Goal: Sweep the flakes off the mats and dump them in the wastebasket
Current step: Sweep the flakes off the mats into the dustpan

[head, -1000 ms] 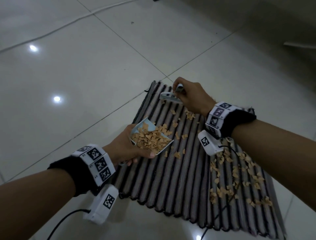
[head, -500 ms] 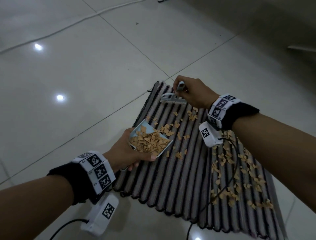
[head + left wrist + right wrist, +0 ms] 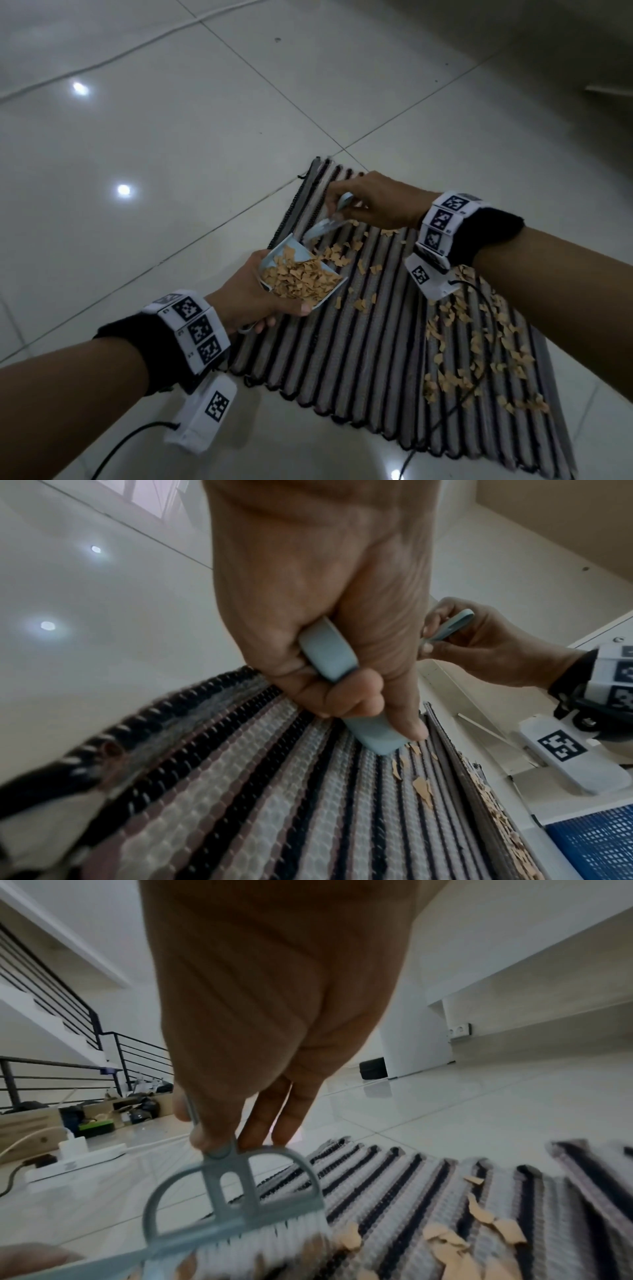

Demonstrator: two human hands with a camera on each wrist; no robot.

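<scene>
Lying scattered on the striped mat [image 3: 359,359], flakes [image 3: 479,342] are also filling the dustpan [image 3: 301,274], which the left hand [image 3: 246,301] is gripping by its handle. The right hand [image 3: 376,202] is pinching the brush [image 3: 236,1204] beside it. A cable [image 3: 479,377] is crossing the flakes; a power strip [image 3: 75,1161] is sitting on the floor [image 3: 171,137].

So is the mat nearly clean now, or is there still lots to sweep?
Partly done. The dustpan gripped by the left hand already holds a heap of flakes. Right now the right hand pinches the little brush, pushing flakes by the pan's edge. Many flakes still lie across the mat on its right side. Nothing looks dumped yet; no wastebasket shows for certain.
</scene>
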